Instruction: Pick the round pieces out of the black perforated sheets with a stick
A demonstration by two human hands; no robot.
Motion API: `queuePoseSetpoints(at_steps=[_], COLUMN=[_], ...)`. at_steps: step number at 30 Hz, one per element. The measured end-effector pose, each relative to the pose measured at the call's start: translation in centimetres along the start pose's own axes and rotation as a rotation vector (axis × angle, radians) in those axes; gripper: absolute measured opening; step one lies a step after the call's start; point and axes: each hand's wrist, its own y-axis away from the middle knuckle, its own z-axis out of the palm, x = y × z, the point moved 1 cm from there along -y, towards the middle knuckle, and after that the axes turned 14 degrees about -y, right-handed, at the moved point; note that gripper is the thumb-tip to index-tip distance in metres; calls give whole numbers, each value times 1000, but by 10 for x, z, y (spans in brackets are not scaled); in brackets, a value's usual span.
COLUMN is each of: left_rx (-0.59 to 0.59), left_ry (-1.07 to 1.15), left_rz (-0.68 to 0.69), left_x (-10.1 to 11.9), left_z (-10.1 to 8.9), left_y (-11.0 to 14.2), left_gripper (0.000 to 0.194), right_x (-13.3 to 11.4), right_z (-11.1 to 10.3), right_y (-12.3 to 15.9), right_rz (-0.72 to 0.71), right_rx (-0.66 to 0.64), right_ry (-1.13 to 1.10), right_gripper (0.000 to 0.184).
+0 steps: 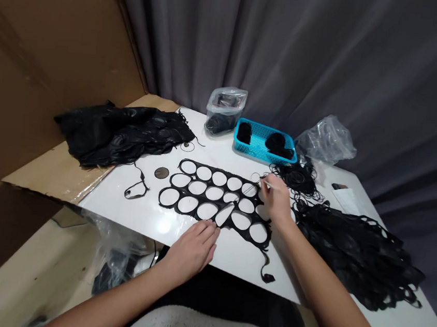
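From the head camera, we look down on a white counter (231,261) set against a grey curtain (312,53), with a tall cardboard box (60,37) on the left. Along the back we see a clear plastic tub (226,107), a blue basket (258,156) with black bundles inside, and a crumpled clear bag (332,139). A tangle of thin black rings (298,179) lies just in front of the bag; a heap of black strips (357,256) spreads over the right side, and a pile of black sheets (124,133) covers the left.

Between the piles, at the middle of the counter, we find a thin black sheet (220,205) lying flat, pierced by rows of large round holes that show the white beneath. Narrow bands separate them; near the front, one hole is pulled into a slanted oval. A loose strip (265,272) trails off the near right corner.

Our left hand (194,247) rests palm down at the near edge, fingers side by side; we cannot tell whether it grips. Our right hand (275,198), over the right end, is pinched around a slim pale stick (271,184).
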Motion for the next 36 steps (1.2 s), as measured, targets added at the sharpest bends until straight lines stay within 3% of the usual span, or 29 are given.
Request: queuePoseSetpoints(at_steps=[3, 7, 10, 14, 16, 19, 23, 31, 36], left_rx=[11, 42, 70, 74, 66, 61, 64, 51, 86], left_ry=[25, 116, 82, -36, -55, -45, -33, -98, -98], left_rz=[-6, 1, -83, -150, -148, -156, -158, -127, -132], left_x=[-1, -6, -13, -20, -21, -21, -19, -19, -19], left_z=[-1, -9, -14, -9, -6, -3, -3, -2, -2], left_y=[3, 11, 19, 28, 30, 30, 30, 30, 28], left_gripper=[32, 35, 32, 32, 33, 34, 35, 36, 35], right_x=[10, -17, -44, -66, -73, -80, -85, -86, -91], right_z=[2, 28, 47, 60, 62, 63, 64, 68, 65], right_y=[-19, -8, 6, 25, 34, 46, 55, 56, 66], right_rz=[235, 584, 726, 833, 787, 574, 360, 219, -105], right_rx=[-16, -276, -395, -454, -506, -582, -587, -581, -598], right_ry=[-208, -733, -1038, -1189, -1152, -955, -688, -565, -398], right_gripper=[20, 21, 26, 33, 31, 25, 23, 23, 19])
